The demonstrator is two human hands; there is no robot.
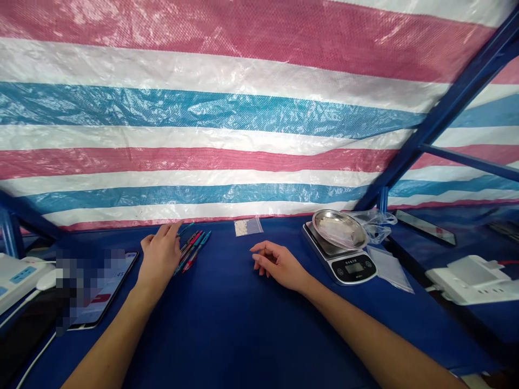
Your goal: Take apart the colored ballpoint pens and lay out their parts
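My left hand [159,258] rests on the blue tabletop [227,329], its fingertips next to a small bunch of red and teal pens [191,249], with nothing held. Its contact with the pens cannot be told. My right hand [278,265] lies loosely curled and empty in the middle of the table. Ahead of it is a small clear bag of white granules [245,227]. To its right stands a digital kitchen scale [353,267] carrying a shallow steel dish [339,228].
A crumpled clear plastic bag [377,224] and a flat plastic sleeve [389,268] lie beside the scale. A phone or tablet [115,286] and a white power strip [16,278] sit left; another white power strip [472,278] sits right. A striped tarpaulin [203,119] hangs behind, on a blue metal frame [446,102].
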